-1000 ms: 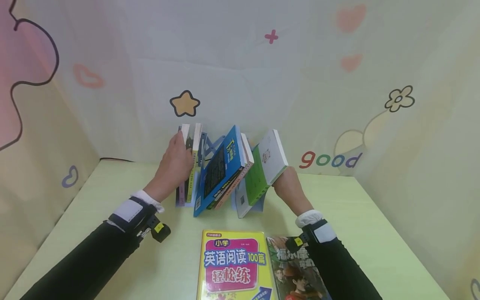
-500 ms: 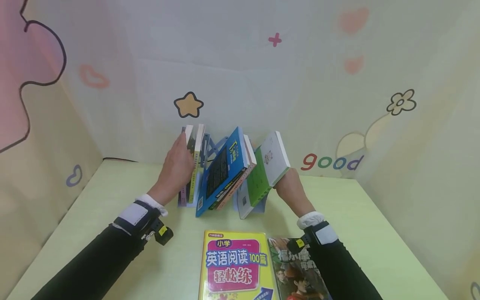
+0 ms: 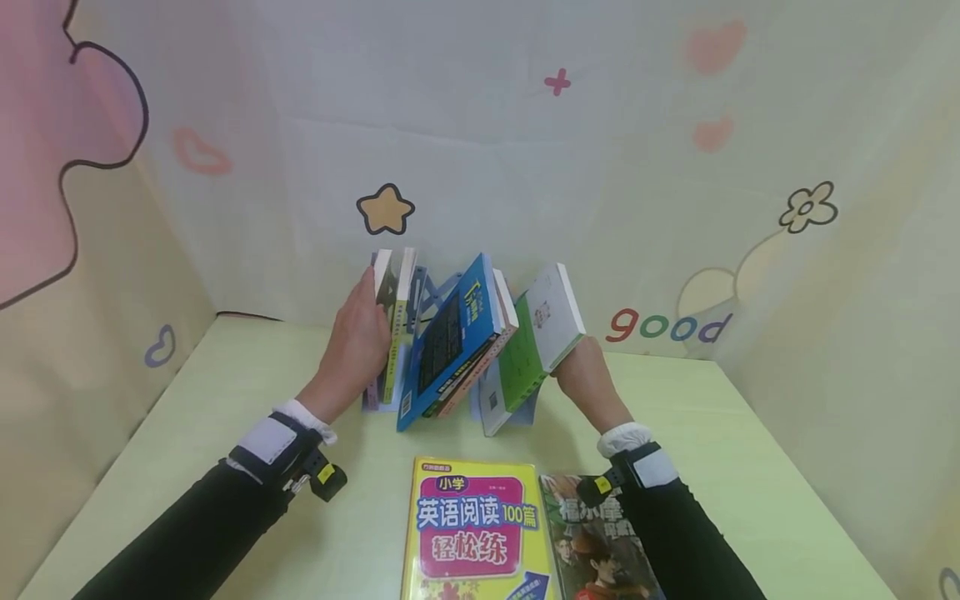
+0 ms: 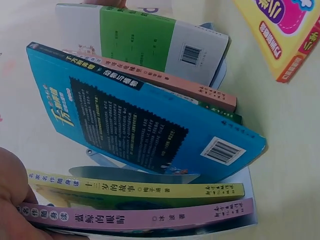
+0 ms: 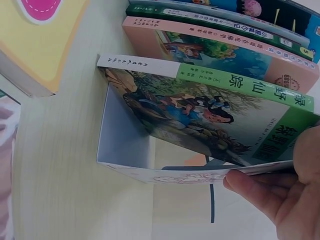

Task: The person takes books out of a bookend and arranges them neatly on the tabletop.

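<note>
A pale blue extendable book rack (image 3: 432, 292) stands at the table's back with several books in it. My left hand (image 3: 352, 350) grips its left end, its fingers over the top of the purple-spined book (image 4: 140, 216); a yellow-spined book (image 4: 150, 192) stands beside that. In the middle a blue book (image 3: 453, 337) leans right with a pink-spined book (image 3: 480, 358) behind it. At the right end my right hand (image 3: 588, 375) grips the rack's white end panel (image 5: 190, 175), thumb on its outer face, next to the tilted green and white book (image 3: 534, 333).
A yellow workbook (image 3: 476, 529) lies flat at the table's front middle. Close to its right lies a dark-covered book (image 3: 592, 542), partly under my right forearm. A printed cloth backdrop (image 3: 480, 167) rises behind the table (image 3: 720, 467).
The whole scene has drifted a little to the right in the head view. Both hands keep their places at the two ends of the rack, and the books lean as before.
</note>
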`<act>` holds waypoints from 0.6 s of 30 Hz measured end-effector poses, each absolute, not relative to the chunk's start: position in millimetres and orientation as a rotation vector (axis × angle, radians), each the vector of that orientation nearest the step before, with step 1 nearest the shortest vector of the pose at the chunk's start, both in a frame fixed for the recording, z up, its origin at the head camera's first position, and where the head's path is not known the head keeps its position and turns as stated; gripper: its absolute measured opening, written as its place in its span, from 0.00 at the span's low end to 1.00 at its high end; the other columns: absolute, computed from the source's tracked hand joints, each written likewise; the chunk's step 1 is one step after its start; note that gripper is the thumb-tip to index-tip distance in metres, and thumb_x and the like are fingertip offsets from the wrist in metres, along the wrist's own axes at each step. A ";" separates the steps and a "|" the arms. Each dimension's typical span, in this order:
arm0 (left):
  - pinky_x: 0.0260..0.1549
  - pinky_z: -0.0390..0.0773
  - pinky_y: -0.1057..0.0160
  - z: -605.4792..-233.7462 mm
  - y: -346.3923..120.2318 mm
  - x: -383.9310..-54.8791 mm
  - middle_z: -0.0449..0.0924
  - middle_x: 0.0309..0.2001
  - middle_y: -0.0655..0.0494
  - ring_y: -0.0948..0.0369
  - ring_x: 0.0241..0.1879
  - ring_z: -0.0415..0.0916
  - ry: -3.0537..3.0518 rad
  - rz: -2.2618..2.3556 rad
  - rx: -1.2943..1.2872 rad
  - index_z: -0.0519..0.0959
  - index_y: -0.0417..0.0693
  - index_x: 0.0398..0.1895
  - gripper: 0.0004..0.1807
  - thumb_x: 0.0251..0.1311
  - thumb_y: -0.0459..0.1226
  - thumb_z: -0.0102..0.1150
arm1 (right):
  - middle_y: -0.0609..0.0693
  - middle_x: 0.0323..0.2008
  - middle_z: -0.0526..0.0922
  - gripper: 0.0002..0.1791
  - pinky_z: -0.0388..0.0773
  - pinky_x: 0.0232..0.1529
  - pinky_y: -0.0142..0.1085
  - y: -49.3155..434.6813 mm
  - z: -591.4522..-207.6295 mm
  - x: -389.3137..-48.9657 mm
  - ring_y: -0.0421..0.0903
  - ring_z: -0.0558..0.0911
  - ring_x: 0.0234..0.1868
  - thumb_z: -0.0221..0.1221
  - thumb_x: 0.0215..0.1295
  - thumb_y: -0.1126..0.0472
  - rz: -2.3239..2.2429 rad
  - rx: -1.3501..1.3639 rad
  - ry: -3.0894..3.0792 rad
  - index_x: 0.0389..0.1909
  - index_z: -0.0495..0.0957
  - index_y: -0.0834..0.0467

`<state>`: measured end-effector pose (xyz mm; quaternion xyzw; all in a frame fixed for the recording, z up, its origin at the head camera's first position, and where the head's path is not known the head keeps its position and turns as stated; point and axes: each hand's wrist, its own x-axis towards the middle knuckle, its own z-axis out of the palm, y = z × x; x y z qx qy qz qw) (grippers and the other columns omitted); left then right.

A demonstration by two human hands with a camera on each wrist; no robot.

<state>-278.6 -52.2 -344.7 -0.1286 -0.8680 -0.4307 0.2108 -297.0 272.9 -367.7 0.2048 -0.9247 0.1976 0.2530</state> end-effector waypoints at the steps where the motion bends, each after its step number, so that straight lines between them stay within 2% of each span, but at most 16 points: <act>1: 0.64 0.70 0.39 -346.0 -52.3 -276.7 0.63 0.72 0.36 0.43 0.65 0.70 -2.398 -1.198 -0.362 0.47 0.37 0.81 0.31 0.80 0.30 0.39 | 0.67 0.34 0.83 0.17 0.81 0.29 0.51 272.7 -367.8 -296.8 0.60 0.81 0.32 0.60 0.51 0.84 0.535 0.557 -2.512 0.43 0.76 0.71; 6: 0.59 0.76 0.41 -351.6 -51.9 -264.2 0.64 0.72 0.37 0.43 0.63 0.73 -2.348 -1.180 -0.373 0.49 0.38 0.81 0.31 0.80 0.31 0.42 | 0.68 0.36 0.83 0.19 0.83 0.32 0.53 272.4 -368.8 -297.1 0.62 0.82 0.33 0.61 0.48 0.84 0.513 0.567 -2.510 0.43 0.76 0.72; 10: 0.60 0.75 0.42 -357.0 -53.0 -255.7 0.62 0.75 0.38 0.43 0.65 0.72 -2.324 -1.176 -0.375 0.49 0.38 0.82 0.32 0.80 0.32 0.44 | 0.68 0.36 0.83 0.19 0.83 0.34 0.54 272.0 -369.6 -297.7 0.63 0.82 0.35 0.61 0.48 0.85 0.535 0.551 -2.518 0.43 0.76 0.72; 15: 0.66 0.70 0.42 -362.9 -55.3 -248.6 0.61 0.76 0.39 0.44 0.66 0.70 -2.292 -1.170 -0.381 0.51 0.38 0.81 0.32 0.79 0.31 0.46 | 0.66 0.32 0.82 0.16 0.83 0.30 0.52 271.8 -369.9 -298.5 0.61 0.82 0.32 0.60 0.48 0.84 0.544 0.525 -2.521 0.40 0.77 0.73; 18: 0.64 0.72 0.43 -366.6 -56.2 -244.0 0.62 0.75 0.39 0.44 0.66 0.71 -2.275 -1.159 -0.388 0.52 0.39 0.81 0.33 0.78 0.31 0.48 | 0.67 0.33 0.83 0.17 0.83 0.31 0.52 271.9 -369.9 -298.6 0.61 0.83 0.32 0.60 0.48 0.84 0.545 0.514 -2.528 0.42 0.77 0.73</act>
